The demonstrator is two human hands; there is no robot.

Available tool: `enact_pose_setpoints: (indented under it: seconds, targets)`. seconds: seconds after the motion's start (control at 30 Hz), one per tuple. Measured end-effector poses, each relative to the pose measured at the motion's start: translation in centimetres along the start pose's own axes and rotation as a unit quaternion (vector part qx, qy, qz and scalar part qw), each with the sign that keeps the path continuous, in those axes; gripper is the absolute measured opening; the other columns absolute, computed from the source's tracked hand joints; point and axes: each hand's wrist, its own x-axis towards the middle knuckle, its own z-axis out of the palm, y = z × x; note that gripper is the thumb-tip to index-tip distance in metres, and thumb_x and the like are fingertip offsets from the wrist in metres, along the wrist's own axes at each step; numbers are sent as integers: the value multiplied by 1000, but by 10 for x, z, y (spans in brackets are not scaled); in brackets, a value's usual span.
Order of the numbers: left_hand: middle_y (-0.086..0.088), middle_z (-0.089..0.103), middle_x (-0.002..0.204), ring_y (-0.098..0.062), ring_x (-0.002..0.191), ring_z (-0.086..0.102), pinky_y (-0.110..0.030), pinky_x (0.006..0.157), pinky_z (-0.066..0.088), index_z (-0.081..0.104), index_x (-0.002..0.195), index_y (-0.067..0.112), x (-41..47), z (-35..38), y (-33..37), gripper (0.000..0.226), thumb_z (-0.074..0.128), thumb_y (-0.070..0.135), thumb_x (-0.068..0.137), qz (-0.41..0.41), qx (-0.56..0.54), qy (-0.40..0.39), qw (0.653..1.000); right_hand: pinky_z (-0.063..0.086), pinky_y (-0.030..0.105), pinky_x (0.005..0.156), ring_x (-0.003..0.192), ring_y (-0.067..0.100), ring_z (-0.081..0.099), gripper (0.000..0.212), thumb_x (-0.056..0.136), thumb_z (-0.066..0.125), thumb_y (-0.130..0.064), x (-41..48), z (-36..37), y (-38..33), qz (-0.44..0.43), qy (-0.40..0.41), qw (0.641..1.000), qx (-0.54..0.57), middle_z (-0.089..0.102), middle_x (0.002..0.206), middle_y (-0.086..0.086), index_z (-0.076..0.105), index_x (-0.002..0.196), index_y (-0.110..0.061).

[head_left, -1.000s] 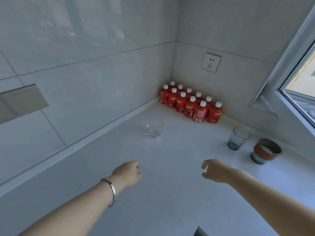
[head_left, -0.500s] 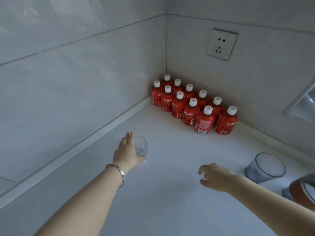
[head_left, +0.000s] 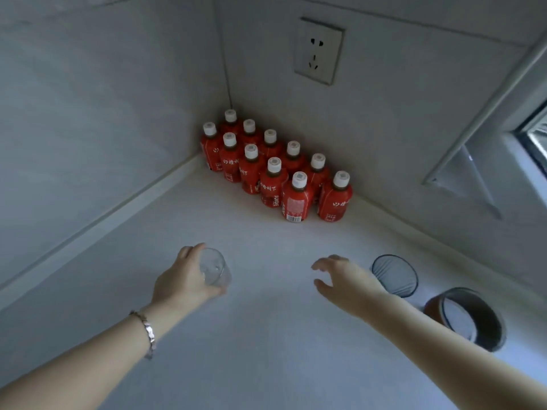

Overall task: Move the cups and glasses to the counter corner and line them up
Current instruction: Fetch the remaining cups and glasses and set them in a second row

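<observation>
A small clear glass stands on the white counter, and my left hand is wrapped around its left side. My right hand hovers open, fingers spread, just left of a blue-tinted glass. To the right of that stands a cup with a red-brown band and grey rim. Both right-side vessels stand upright, apart from each other.
Several red juice bottles with white caps fill the counter corner in two rows. A wall socket sits above them. A window frame juts in at the right. A raised ledge runs along the left wall.
My left hand reached forward and closed around the clear glass. My right hand moved toward the blue-tinted glass. The view came closer to the corner.
</observation>
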Motion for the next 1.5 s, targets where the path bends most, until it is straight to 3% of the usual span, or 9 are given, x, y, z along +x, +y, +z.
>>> enact_pose_setpoints:
  seconds: [0.1,0.23,0.3,0.47,0.77,0.97,1.07,1.23,1.5]
  targets:
    - [6,39,141,-20,122,53,-34,96,46,33,138,27,-21,8,28,96,84,40,58,48,-10,-19,999,38,34,104,129,23,43,49,88,56,-38,-12,-25,30,43,165,985,0,45,140,2,48,133,-21]
    - [10,36,142,-17,123,52,-31,94,46,30,140,30,-41,17,49,95,79,46,61,114,18,-24,993,34,43,109,137,32,29,94,71,71,-54,-21,-30,71,185,42,981,29,24,150,10,22,146,-27]
    - [11,35,142,-16,124,52,-30,94,46,28,141,30,-50,20,52,94,78,47,62,126,33,-28,991,41,40,103,130,33,40,96,69,75,-48,-24,-20,78,187,10,981,53,32,143,12,21,146,-27]
    - [10,34,144,-17,123,52,-30,95,46,26,141,30,-69,22,39,95,77,48,63,110,35,-31,993,48,36,92,117,33,51,84,70,72,-34,-31,-12,65,173,51,983,24,44,132,13,31,142,-25]
    - [9,35,143,-16,122,53,-28,91,46,27,141,29,-160,-2,-61,95,77,51,63,-6,-29,50,998,49,34,88,121,22,47,79,73,69,-41,-70,23,-78,-62,-37,995,-64,44,131,2,28,140,-34]
    - [10,39,139,-13,117,57,-27,89,48,30,138,31,-286,-25,-182,105,54,72,45,-136,-56,112,983,43,30,97,122,21,49,79,73,68,-44,-128,82,-219,-240,-85,963,-94,44,133,0,28,140,-34]
    - [11,38,140,-13,119,55,-27,91,47,29,139,31,-364,-30,-247,95,70,61,58,-205,-82,154,963,44,30,97,123,20,48,80,72,69,-43,-170,122,-286,-304,-108,939,-120,43,134,-1,28,141,-34]
    - [11,38,138,-11,120,55,-26,90,46,28,138,32,-505,-25,-349,90,73,55,63,-300,-92,213,925,43,29,96,121,20,50,83,69,71,-42,-252,194,-384,-368,-134,906,-160,44,132,-1,28,140,-33]
    - [9,39,136,-16,113,56,-26,85,48,29,137,31,-687,-20,-470,85,72,50,67,-389,-97,226,888,41,29,100,125,19,49,86,68,75,-45,-363,289,-500,-383,-149,893,-186,46,135,1,30,138,-22]
